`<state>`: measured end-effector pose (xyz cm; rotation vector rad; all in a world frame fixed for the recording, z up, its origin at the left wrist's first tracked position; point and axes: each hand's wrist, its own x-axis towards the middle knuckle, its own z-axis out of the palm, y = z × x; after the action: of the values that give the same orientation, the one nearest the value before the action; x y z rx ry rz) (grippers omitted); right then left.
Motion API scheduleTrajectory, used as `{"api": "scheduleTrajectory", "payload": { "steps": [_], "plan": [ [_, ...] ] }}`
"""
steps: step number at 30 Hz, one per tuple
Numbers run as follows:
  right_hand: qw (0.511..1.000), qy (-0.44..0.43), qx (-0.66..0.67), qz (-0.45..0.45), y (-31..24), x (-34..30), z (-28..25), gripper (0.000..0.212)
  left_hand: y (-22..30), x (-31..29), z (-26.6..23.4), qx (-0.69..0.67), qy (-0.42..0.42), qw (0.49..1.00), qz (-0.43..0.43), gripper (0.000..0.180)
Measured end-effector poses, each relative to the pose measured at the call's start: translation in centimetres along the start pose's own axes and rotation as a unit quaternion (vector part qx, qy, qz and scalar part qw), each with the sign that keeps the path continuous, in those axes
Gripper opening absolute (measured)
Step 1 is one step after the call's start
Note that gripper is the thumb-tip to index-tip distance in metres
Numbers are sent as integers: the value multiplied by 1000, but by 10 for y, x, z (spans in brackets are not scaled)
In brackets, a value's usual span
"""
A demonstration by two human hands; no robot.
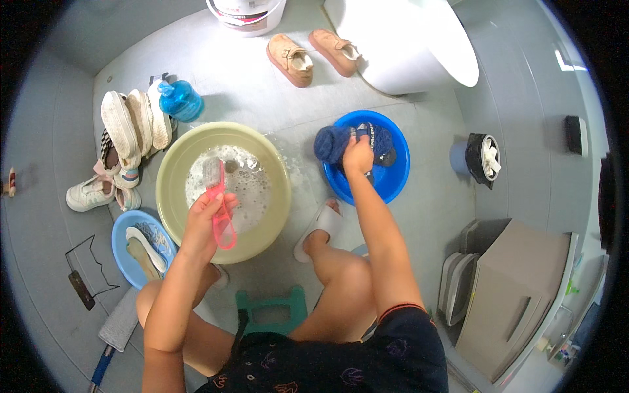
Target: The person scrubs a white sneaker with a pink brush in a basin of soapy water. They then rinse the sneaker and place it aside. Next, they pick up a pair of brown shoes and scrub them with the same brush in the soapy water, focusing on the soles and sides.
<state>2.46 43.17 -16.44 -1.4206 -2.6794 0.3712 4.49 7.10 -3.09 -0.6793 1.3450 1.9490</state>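
Observation:
My left hand [208,216] is closed around the handle of a pink scrub brush [223,230], with its pale bristles held over the large beige basin [278,226]. Foamy, cloudy water [246,196] fills that basin. My right hand [358,156] grips a dark blue fuzzy slipper [333,143] by its strap, above the bright blue basin [398,188]. Pale printing marks the strap. Another dark piece [388,157] shows beside the hand in the blue basin; whether it belongs to the same slipper, I cannot tell.
Several pale shoes [120,131] lean at the left wall near a blue bottle [181,101]. A light blue basin [118,245] holds insoles and laces. Tan shoes [290,60] stand near the white toilet [406,39]. A green stool [298,308], bin [483,160] and cabinet [504,301] are close.

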Motion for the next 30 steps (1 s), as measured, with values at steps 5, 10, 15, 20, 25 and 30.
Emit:
{"api": "scheduleTrajectory", "payload": {
  "steps": [5, 10, 15, 20, 25, 30],
  "plan": [
    [973, -32, -148, -175, 10, 25, 17, 19, -5, 2, 3, -3, 1, 1000, -14, 25],
    [984, 22, -160, -73, 33, 45, 38, 16, -7, 0, 1, -1, 23, 1000, -18, 20],
    [991, 101, -90, 19, 64, 61, 42, 22, -10, 5, -4, 20, 26, 999, -29, 18],
    [957, 207, 164, 118, 94, 79, 47, 35, -16, 7, -2, 30, 20, 999, -37, 20],
    [845, 119, 387, 350, 143, 64, 77, 63, -21, 3, 6, 41, 13, 998, -42, 23],
    [633, -130, 678, 350, 171, 60, 88, 88, -31, 4, 5, 50, 17, 997, -51, 22]
  ]
}}
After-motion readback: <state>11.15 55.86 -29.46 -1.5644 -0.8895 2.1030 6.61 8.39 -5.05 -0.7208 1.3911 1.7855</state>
